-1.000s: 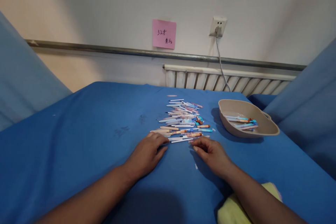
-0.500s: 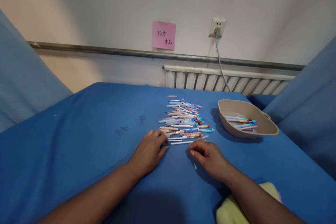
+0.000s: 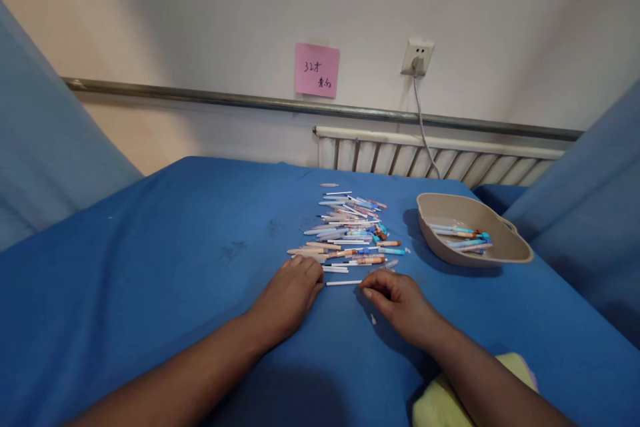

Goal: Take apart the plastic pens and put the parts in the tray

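Note:
A thin white pen refill point(image 3: 343, 283) lies level just in front of the pile, its dark tip pointing at my left hand. My right hand point(image 3: 397, 300) pinches the refill's right end between thumb and fingertips. Beside the tip, my left hand point(image 3: 290, 290) rests low over the cloth with its fingers pressed together and curled. What those fingers hold, if anything, is hidden. Beyond both hands spreads a pile of pen parts: pale barrels point(image 3: 320, 245), white refills point(image 3: 336, 269) and pieces with orange or turquoise ends point(image 3: 390, 251). A clear piece point(image 3: 389, 265) lies behind my right fingers.
To the right stands a beige basin point(image 3: 473, 203) with several pens point(image 3: 467, 233) in it. A small white piece point(image 3: 373, 319) lies below my right hand. A yellow cloth point(image 3: 440, 407) is under my right forearm. Blue cloth point(image 3: 165, 233) covers the table; a radiator point(image 3: 380, 150) is behind.
The white refill has come toward me, away from the pile, with its right end in my right fingers. My left thumb has drawn in against its fingers.

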A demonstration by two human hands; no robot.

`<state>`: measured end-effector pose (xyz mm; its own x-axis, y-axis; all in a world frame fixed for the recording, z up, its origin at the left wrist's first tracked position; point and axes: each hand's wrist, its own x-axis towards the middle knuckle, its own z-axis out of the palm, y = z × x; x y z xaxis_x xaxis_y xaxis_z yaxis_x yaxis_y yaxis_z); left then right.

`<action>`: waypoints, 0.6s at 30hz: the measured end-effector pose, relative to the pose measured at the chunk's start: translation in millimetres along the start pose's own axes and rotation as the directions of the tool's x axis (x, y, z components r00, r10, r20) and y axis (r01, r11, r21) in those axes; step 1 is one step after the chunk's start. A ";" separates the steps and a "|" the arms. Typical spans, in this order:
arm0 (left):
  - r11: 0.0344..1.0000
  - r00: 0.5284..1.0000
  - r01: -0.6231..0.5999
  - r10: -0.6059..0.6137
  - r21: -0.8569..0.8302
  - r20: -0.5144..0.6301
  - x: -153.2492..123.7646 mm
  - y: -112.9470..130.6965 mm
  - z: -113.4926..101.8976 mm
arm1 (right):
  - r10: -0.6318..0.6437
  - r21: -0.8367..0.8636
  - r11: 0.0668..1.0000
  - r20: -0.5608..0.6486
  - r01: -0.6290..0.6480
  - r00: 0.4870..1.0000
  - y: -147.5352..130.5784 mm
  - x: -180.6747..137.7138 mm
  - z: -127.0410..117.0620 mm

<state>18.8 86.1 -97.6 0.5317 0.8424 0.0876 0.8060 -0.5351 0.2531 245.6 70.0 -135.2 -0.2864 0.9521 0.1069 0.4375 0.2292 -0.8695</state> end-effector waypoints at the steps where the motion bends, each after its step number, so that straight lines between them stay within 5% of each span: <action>1: 1.000 1.000 -0.014 0.014 -0.005 -0.001 -0.1 0.2 0.5 | -0.001 -0.002 1.000 0.002 0.001 1.000 -0.2 0.1 -0.1; 10: 1.000 1.000 -0.022 0.022 -0.003 -0.002 3.4 -1.8 6.4 | 0.014 0.046 0.999 0.008 -0.015 1.000 -2.4 0.2 -0.8; 18: 0.934 0.990 0.067 -0.107 -0.350 -0.096 0.3 2.6 -0.6 | 0.216 0.467 0.854 0.085 -0.230 0.973 -10.8 3.3 -0.3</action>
<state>20.9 85.0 -96.3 0.4152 0.8970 0.1518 0.6978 -0.4211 0.5794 240.1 70.7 -125.4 -0.2569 0.9583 -0.1247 0.0412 -0.1181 -0.9921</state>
